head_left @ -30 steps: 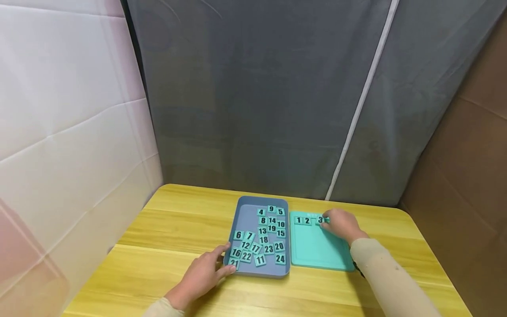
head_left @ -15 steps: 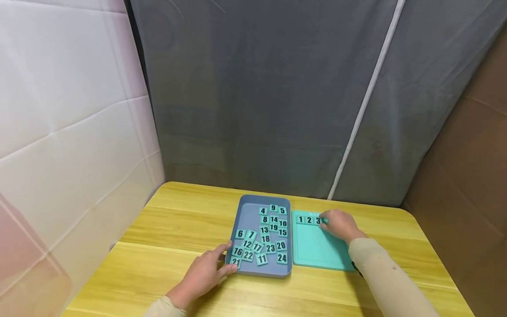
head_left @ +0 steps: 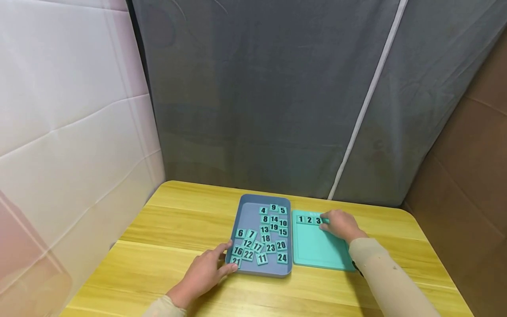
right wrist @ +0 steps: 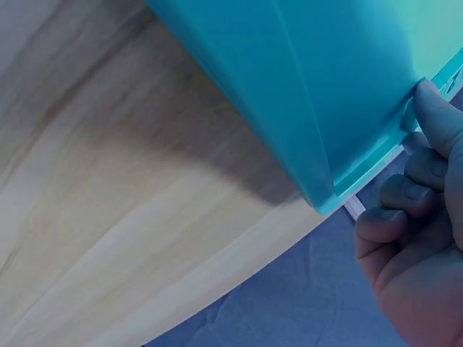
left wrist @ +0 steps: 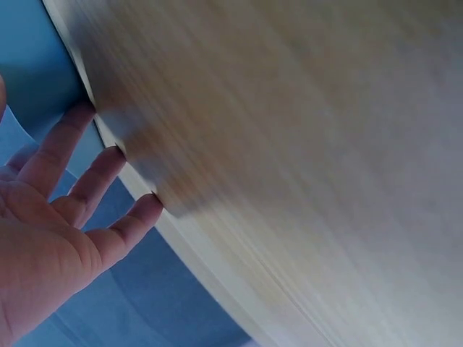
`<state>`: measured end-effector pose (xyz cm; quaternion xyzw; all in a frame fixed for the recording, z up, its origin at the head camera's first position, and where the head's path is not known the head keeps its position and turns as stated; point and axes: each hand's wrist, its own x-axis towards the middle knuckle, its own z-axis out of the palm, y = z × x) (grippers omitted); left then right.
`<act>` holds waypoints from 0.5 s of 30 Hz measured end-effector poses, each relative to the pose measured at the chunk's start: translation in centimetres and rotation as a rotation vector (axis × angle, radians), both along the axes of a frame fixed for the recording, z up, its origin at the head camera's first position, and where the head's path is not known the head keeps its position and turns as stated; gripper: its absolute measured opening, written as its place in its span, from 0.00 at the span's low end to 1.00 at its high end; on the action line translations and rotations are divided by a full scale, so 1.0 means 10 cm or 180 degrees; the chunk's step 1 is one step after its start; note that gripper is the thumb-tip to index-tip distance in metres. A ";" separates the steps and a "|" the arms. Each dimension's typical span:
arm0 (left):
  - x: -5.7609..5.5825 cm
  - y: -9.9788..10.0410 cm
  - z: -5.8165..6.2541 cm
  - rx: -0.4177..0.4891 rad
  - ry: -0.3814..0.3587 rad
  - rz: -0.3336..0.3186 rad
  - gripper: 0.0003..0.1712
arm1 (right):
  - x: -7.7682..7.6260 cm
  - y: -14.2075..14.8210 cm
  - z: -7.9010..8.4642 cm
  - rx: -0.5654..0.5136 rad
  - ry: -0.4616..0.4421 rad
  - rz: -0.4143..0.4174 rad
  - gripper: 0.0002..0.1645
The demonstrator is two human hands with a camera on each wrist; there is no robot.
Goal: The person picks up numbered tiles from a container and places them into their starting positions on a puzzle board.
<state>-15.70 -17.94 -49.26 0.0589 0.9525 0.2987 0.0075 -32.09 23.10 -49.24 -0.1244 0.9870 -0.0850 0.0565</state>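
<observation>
A teal board (head_left: 321, 246) lies on the table, and along its far edge number tiles 1 (head_left: 300, 219) and 2 (head_left: 309, 219) sit side by side. Right beside them is the number 3 tile (head_left: 318, 221), its right side pinched by my right hand (head_left: 341, 223). In the right wrist view the thumb (right wrist: 436, 116) presses by the board's edge and the other fingers curl. My left hand (head_left: 203, 270) touches the near left corner of a blue-grey tray (head_left: 246, 215), thumb at the rim. Its fingers (left wrist: 94, 181) are spread and fairly straight in the left wrist view.
Several number tiles (head_left: 270, 248) lie face up and scattered inside the tray, which stands just left of the board. The yellow wood table (head_left: 190, 207) reaches back to a grey curtain (head_left: 253, 101). A white wall covering (head_left: 71, 88) is at left, a brown one (head_left: 471, 176) at right.
The number 3 tile has slid left, from a small gap to right beside the number 2 tile, with my right hand moving along. My left hand stays at the tray.
</observation>
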 end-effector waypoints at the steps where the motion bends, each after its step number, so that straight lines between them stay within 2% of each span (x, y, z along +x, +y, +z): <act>1: 0.00 0.00 0.00 0.0002 0.0001 -0.0002 0.41 | 0.00 0.00 0.00 -0.0010 -0.0025 -0.0011 0.28; 15: 0.00 0.00 -0.01 -0.0011 -0.0001 0.0005 0.41 | -0.01 0.02 0.02 -0.0070 -0.0121 -0.0111 0.24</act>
